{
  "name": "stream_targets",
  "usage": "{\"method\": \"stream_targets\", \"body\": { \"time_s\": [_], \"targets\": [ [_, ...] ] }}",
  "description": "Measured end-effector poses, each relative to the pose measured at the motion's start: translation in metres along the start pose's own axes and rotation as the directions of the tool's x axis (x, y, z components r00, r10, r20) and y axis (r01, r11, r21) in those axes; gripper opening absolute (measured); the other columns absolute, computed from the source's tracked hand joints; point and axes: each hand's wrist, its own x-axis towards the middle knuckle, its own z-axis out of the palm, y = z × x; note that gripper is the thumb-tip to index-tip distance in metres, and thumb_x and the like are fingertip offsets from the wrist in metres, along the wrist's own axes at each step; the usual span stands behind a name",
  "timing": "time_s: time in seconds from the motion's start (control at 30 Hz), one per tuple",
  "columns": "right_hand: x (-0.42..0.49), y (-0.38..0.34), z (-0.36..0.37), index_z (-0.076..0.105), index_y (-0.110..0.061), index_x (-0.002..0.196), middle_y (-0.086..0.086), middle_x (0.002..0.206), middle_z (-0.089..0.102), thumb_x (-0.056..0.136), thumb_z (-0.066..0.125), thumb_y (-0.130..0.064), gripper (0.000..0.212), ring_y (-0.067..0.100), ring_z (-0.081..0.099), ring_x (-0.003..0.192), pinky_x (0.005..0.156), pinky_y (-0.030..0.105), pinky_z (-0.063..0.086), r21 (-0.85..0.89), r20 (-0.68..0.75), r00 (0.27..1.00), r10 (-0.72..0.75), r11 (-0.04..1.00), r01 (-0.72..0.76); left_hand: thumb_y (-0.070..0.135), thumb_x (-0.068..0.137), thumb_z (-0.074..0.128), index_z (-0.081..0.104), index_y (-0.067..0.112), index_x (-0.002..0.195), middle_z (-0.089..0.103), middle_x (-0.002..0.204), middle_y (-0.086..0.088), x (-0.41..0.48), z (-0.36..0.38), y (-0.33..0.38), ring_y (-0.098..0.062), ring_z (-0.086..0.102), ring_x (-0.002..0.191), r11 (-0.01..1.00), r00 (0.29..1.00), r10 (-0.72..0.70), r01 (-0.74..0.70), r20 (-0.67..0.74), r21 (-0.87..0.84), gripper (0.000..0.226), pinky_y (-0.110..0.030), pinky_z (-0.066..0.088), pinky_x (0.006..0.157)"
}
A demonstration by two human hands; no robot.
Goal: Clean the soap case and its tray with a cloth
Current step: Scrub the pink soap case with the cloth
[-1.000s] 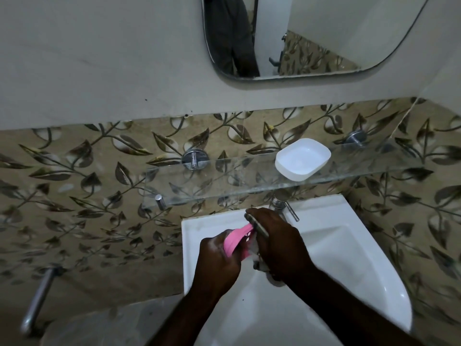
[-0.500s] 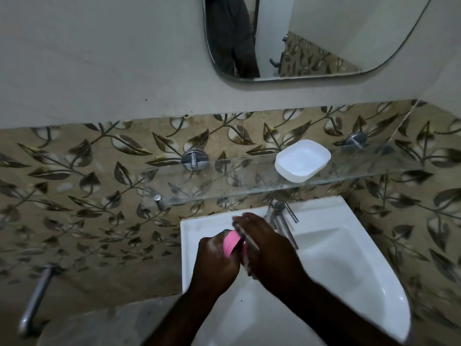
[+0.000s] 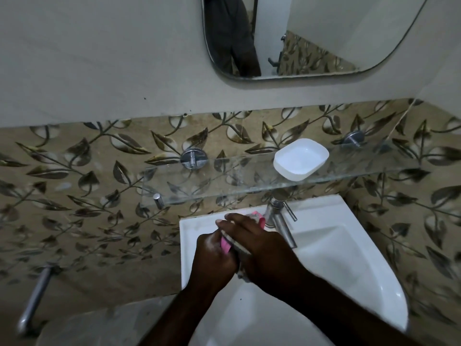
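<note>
Above the white sink (image 3: 349, 260), my left hand (image 3: 212, 255) grips a pink soap tray (image 3: 225, 243) by its near end. The tray's far end shows pink beside the tap. My right hand (image 3: 262, 248) lies over the tray and holds a greyish cloth (image 3: 242, 247) against it; most of the tray and the cloth are hidden under the fingers. The white soap case (image 3: 300, 159) sits empty on the glass shelf (image 3: 199, 186), up and to the right of both hands.
A steel tap (image 3: 280, 221) with a side lever stands just right of my hands at the back of the sink. A mirror (image 3: 311, 33) hangs above. A metal bar (image 3: 35, 298) juts from the leaf-patterned tiled wall at lower left.
Both hands have shifted a little to the left over the sink. My right hand has slid with the cloth along the pink tray, covering more of it.
</note>
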Motion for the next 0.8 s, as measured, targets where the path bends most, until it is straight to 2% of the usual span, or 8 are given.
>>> {"method": "stream_targets", "body": {
  "time_s": [0.1,0.27,0.33,0.43,0.5,0.6,0.73,0.8],
  "targets": [
    [0.004,0.016,-0.002,0.055,-0.026,0.134,-0.005,0.137,0.056,0.089,0.049,-0.022,0.046,0.014,0.056,0.123,0.086,0.032,0.056,-0.004,-0.087,0.996,0.026,1.000,-0.026,0.024,0.083,0.062,0.067,0.034,0.083,0.072,0.079,0.014,-0.005,0.000,-0.002,-0.001,0.067,0.065,0.997,1.000,0.018,-0.018,-0.009,-0.073,0.011,-0.022,0.055,0.060],
    [0.006,0.041,0.008,0.061,-0.026,0.123,-0.021,0.121,0.060,0.084,0.054,-0.006,0.045,0.000,0.055,0.117,0.100,0.015,0.040,0.312,-0.144,0.931,0.335,0.908,-0.279,0.024,0.082,0.061,0.064,0.052,0.104,0.068,0.091,0.032,-0.014,-0.001,-0.001,0.007,0.067,0.077,0.997,0.995,0.069,-0.071,-0.078,-0.034,0.035,-0.007,0.049,0.069],
    [0.009,0.046,0.008,0.063,-0.030,0.114,-0.022,0.111,0.066,0.087,0.060,-0.006,0.037,-0.004,0.060,0.107,0.095,0.017,0.045,0.489,-0.062,0.894,0.444,0.794,-0.361,0.031,0.084,0.066,0.065,0.051,0.103,0.069,0.088,0.030,-0.018,-0.001,-0.003,0.006,0.067,0.075,0.996,0.990,0.064,-0.072,-0.127,-0.057,0.027,-0.008,0.049,0.068],
    [0.009,0.052,0.003,0.069,-0.030,0.106,-0.006,0.104,0.074,0.090,0.065,-0.017,0.021,0.008,0.069,0.099,0.089,0.028,0.054,0.712,0.167,0.833,0.528,0.520,-0.472,0.037,0.084,0.069,0.068,0.044,0.097,0.070,0.079,0.024,-0.021,0.001,0.002,0.003,0.067,0.068,0.996,0.992,0.013,-0.024,-0.127,-0.085,0.015,-0.010,0.051,0.063],
    [0.007,0.057,-0.002,0.070,-0.027,0.103,-0.008,0.101,0.074,0.090,0.064,-0.016,0.019,0.009,0.069,0.098,0.089,0.027,0.052,0.631,0.141,0.832,0.536,0.599,-0.493,0.036,0.082,0.067,0.069,0.037,0.092,0.070,0.074,0.016,-0.023,0.003,0.004,-0.002,0.066,0.063,0.994,0.997,-0.060,0.056,-0.039,-0.095,0.010,-0.014,0.050,0.059],
    [0.005,0.056,-0.009,0.066,-0.025,0.106,-0.011,0.102,0.069,0.088,0.059,-0.010,0.025,0.010,0.063,0.099,0.089,0.025,0.046,0.250,-0.003,0.897,0.442,0.869,-0.428,0.044,0.084,0.062,0.071,0.026,0.087,0.068,0.070,0.010,-0.020,0.000,0.003,-0.007,0.064,0.061,0.991,0.985,-0.127,0.120,0.119,0.062,0.020,-0.018,0.047,0.054],
    [0.002,0.032,-0.013,0.066,-0.025,0.113,-0.006,0.115,0.069,0.083,0.057,-0.019,0.032,0.019,0.064,0.105,0.087,0.033,0.050,0.022,-0.115,0.941,0.319,0.947,-0.319,0.031,0.086,0.054,0.066,0.017,0.078,0.066,0.064,0.002,-0.012,0.007,0.008,-0.016,0.061,0.059,0.956,0.959,-0.189,0.130,0.213,0.262,0.020,-0.032,0.046,0.056],
    [0.002,0.015,-0.009,0.065,-0.026,0.119,-0.003,0.123,0.066,0.084,0.055,-0.021,0.037,0.021,0.068,0.101,0.077,0.036,0.057,-0.084,-0.139,0.964,0.224,0.968,-0.237,0.022,0.092,0.055,0.064,0.018,0.079,0.069,0.068,0.005,-0.011,0.013,0.009,-0.009,0.063,0.062,0.951,0.951,-0.226,0.169,0.209,0.261,0.016,-0.025,0.048,0.057]
  ]
}}
